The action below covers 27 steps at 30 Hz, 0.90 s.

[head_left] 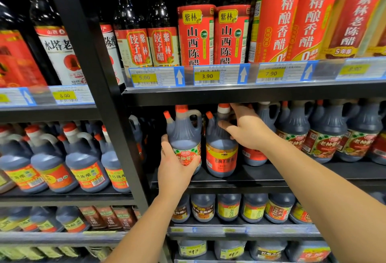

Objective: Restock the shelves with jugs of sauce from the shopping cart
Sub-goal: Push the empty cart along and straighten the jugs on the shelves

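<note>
On the middle shelf of the dark rack, two jugs of dark sauce stood side by side near the front edge, each with an orange cap and a moulded handle. The person's left hand came up from below on a bare, outstretched forearm and gripped the green-labelled jug low on its body, with the thumb on the jug's left side and the fingers wrapped across the label. The right hand reached in from the right on a nearly straight arm and held the top of the yellow-labelled jug, thumb laid across its shoulder and fingers curled up behind the neck by the cap. Both jugs stood upright, just beside each other. A row of similar jugs filled the shelf further right, and tall vinegar bottles stood above the price tags.
</note>
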Each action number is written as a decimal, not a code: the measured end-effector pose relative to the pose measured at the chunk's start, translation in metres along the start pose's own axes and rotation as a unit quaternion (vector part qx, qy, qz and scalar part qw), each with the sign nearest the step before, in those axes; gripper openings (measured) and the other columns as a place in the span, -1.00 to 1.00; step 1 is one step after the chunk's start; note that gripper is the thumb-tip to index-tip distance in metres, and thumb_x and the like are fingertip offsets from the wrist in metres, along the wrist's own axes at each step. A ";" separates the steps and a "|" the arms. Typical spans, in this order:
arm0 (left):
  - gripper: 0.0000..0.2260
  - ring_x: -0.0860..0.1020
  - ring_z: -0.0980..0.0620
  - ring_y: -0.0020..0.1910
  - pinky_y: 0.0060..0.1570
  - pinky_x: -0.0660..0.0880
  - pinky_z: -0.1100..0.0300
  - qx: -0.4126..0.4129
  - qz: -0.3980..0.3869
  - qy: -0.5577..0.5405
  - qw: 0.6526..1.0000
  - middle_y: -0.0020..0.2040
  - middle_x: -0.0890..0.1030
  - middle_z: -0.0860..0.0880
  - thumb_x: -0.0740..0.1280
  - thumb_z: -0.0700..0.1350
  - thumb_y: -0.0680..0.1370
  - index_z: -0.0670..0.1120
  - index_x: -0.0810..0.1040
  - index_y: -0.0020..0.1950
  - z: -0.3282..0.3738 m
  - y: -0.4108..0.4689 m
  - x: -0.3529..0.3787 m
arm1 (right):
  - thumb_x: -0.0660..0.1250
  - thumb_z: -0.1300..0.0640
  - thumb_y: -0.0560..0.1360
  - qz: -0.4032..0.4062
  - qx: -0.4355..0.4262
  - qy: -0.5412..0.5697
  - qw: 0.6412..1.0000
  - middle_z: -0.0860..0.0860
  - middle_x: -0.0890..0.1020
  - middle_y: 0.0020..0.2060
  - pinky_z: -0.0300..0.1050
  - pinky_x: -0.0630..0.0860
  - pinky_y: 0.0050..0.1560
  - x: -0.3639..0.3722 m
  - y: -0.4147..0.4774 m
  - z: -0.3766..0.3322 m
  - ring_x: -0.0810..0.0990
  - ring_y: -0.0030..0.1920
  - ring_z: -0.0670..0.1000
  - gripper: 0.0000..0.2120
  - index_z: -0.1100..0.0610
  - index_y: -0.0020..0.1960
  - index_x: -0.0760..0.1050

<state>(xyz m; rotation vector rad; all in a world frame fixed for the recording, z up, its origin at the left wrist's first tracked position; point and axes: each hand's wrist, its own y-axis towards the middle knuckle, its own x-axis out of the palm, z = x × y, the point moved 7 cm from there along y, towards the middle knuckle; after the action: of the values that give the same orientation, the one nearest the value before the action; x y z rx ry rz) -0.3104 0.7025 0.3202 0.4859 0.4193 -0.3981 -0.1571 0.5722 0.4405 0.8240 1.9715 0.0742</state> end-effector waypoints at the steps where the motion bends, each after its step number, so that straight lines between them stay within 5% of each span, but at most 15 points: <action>1: -0.08 0.54 -0.01 0.21 0.01 0.61 0.03 0.000 0.001 -0.002 1.000 0.44 0.36 -0.01 0.51 0.14 0.38 0.22 -0.07 0.50 0.000 0.000 0.000 | 0.34 0.09 0.55 0.003 -0.003 -0.002 1.000 0.12 0.51 0.22 -0.07 0.47 0.09 0.000 0.000 0.000 0.55 0.10 0.17 -0.55 0.11 0.39 0.33; 5: -0.06 0.51 0.01 0.25 0.07 0.58 0.09 0.001 -0.002 -0.018 1.000 0.45 0.33 -0.01 0.54 0.11 0.36 0.18 -0.04 0.51 0.002 0.000 0.000 | 0.35 0.08 0.55 0.007 -0.006 -0.014 1.000 0.13 0.45 0.31 -0.19 0.29 0.17 0.002 -0.001 0.002 0.40 0.30 0.15 -0.49 0.11 0.44 0.29; 11: -0.03 0.28 -0.07 0.45 0.17 0.50 -0.11 0.031 0.068 0.075 0.994 0.48 0.17 -0.01 0.51 0.22 0.33 0.00 0.02 0.53 0.028 -0.012 -0.014 | 0.35 0.01 0.52 0.044 0.019 -0.051 0.998 0.15 0.47 0.24 0.01 0.48 0.09 -0.016 -0.013 0.021 0.43 0.24 0.17 -0.48 0.12 0.41 0.30; 14: -0.10 0.20 -0.08 0.47 0.28 0.41 -0.08 0.077 0.123 0.104 0.984 0.46 0.21 -0.10 0.49 0.22 0.35 -0.06 0.11 0.51 0.049 -0.020 -0.019 | 0.33 -0.06 0.52 0.077 0.035 -0.103 0.991 0.15 0.59 -0.11 0.03 0.50 -0.15 -0.030 -0.024 0.036 0.52 -0.04 0.20 -0.68 0.19 0.09 0.46; 16: -0.18 0.23 -0.12 0.42 0.31 0.34 -0.06 0.115 0.150 0.122 0.974 0.41 0.27 -0.14 0.51 0.17 0.36 -0.10 0.21 0.46 0.063 -0.026 -0.017 | 0.32 -0.07 0.52 0.088 0.059 -0.143 0.984 0.06 0.49 -0.37 -0.02 0.41 -0.26 -0.040 -0.031 0.045 0.52 -0.22 0.19 -0.69 0.17 -0.20 0.41; 19: -0.28 0.28 -0.11 0.34 0.27 0.30 -0.03 0.162 0.149 0.141 0.965 0.33 0.29 -0.10 0.51 0.13 0.37 -0.14 0.32 0.40 0.080 -0.033 -0.004 | 0.31 -0.02 0.53 0.087 0.107 -0.174 0.975 0.00 0.35 -0.48 -0.06 0.33 -0.29 -0.052 -0.036 0.061 0.49 -0.28 0.19 -0.60 0.14 -0.37 0.27; 21: -0.31 0.28 -0.10 0.33 0.28 0.28 -0.01 0.176 0.135 0.138 0.965 0.32 0.29 -0.09 0.49 0.12 0.38 -0.14 0.34 0.39 0.089 -0.035 0.008 | 0.30 0.00 0.52 0.085 0.125 -0.183 0.971 0.05 0.42 -0.43 -0.07 0.32 -0.26 -0.058 -0.035 0.068 0.50 -0.23 0.19 -0.63 0.18 -0.34 0.32; 24: -0.34 0.27 -0.09 0.33 0.30 0.30 -0.01 0.192 0.114 0.113 0.968 0.31 0.30 -0.10 0.49 0.08 0.39 -0.15 0.33 0.38 0.103 -0.039 0.027 | 0.31 -0.03 0.52 0.102 0.119 -0.168 0.973 0.19 0.54 -0.15 -0.06 0.39 -0.18 -0.067 -0.031 0.069 0.54 -0.01 0.24 -0.70 0.22 0.01 0.47; 27: -0.31 0.29 -0.12 0.31 0.29 0.36 -0.04 0.183 0.092 0.102 0.973 0.30 0.32 -0.13 0.51 0.08 0.40 -0.17 0.32 0.39 0.111 -0.038 0.043 | 0.29 -0.06 0.54 0.092 0.111 -0.183 0.973 0.19 0.61 -0.12 -0.10 0.44 -0.19 -0.072 -0.025 0.064 0.57 -0.07 0.23 -0.69 0.20 -0.01 0.51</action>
<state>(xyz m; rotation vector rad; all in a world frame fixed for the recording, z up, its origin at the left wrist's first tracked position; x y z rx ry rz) -0.2595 0.6028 0.3752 0.9244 0.4967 -0.2455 -0.0963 0.4940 0.4510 1.0809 1.5701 -0.1821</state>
